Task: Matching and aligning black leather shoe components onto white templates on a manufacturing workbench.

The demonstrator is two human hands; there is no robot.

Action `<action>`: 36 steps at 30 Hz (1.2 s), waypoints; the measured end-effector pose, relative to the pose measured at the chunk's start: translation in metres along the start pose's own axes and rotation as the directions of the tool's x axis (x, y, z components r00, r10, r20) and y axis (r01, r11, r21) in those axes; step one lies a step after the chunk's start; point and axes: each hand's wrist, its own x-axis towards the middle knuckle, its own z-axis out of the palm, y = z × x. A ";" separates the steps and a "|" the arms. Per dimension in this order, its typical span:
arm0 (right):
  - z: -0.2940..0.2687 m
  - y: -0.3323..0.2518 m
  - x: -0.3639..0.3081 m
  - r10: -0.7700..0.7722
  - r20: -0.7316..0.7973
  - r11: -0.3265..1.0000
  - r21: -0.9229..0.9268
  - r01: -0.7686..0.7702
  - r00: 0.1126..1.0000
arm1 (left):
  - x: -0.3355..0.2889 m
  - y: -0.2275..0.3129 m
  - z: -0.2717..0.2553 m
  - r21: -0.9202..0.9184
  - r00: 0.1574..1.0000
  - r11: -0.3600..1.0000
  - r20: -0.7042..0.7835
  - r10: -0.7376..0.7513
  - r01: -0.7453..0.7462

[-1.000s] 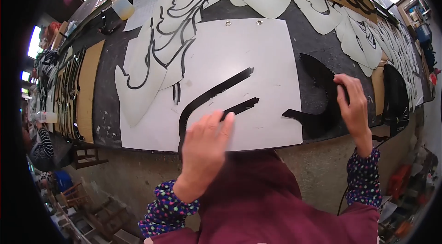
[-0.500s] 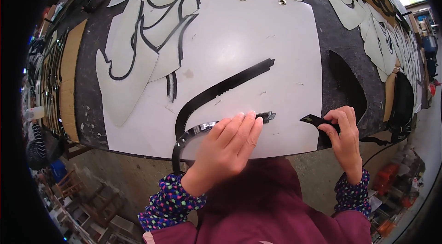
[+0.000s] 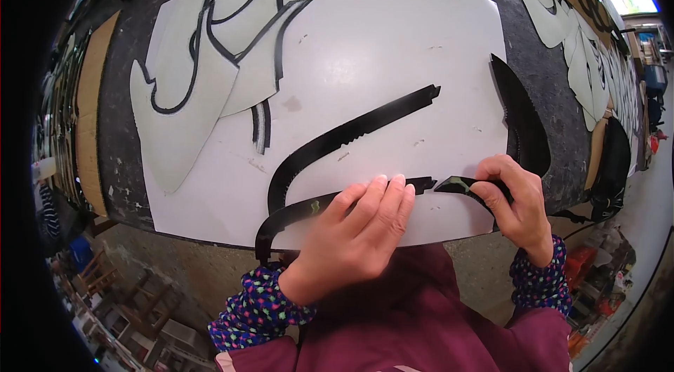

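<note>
My left hand (image 3: 354,235) lies with fingers stretched over a long, curved black strip (image 3: 295,212) at the near edge of a white board (image 3: 372,38). The strip's notched right end shows past my fingertips. Between thumb and forefinger, my right hand (image 3: 516,203) pinches a black, pointed strip (image 3: 456,184) with a greenish mark. Its tip is close to the notched end; whether they touch I cannot tell. Behind my left hand lies a second curved black strip (image 3: 358,122) with small notches along one edge. My right hand hides part of the pointed strip.
Pale, black-edged cut pieces (image 3: 186,122) overlap the board's left side. A wide black crescent-shaped piece (image 3: 526,119) lies at its right edge. More pale pieces (image 3: 590,77) lie in a row at the far right, near a black pouch-like item (image 3: 612,161). Cardboard (image 3: 98,105) stands left.
My right hand has brought the pointed strip leftward, close to the strip under my left hand. That strip's shine has gone. The black crescent's tip now shows over the board. The view has shifted slightly.
</note>
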 end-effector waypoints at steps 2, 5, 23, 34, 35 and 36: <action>0.001 0.000 0.004 0.001 0.069 1.000 -0.005 -0.001 0.998 | 0.002 0.002 -0.002 -0.011 1.000 1.000 0.014 -0.023 0.023; 0.001 0.002 0.007 -0.036 0.101 0.999 0.018 0.035 0.994 | 0.003 0.003 -0.004 -0.009 0.998 0.999 0.032 -0.044 0.045; 0.000 0.002 0.026 0.026 0.206 0.999 0.028 -0.033 0.978 | 0.004 0.003 -0.003 -0.005 0.999 0.999 0.028 -0.044 0.044; 0.002 0.002 0.027 0.007 0.211 1.000 -0.013 -0.004 0.977 | 0.006 0.003 -0.007 -0.015 0.998 0.999 0.057 -0.038 0.039; 0.001 0.001 0.027 0.017 0.217 1.000 -0.019 -0.014 0.976 | 0.006 0.003 -0.007 -0.020 0.997 0.999 0.063 -0.042 0.044; 0.000 0.000 0.028 0.018 0.215 1.000 -0.019 -0.014 0.977 | 0.006 0.003 -0.007 -0.024 0.996 0.999 0.070 -0.047 0.049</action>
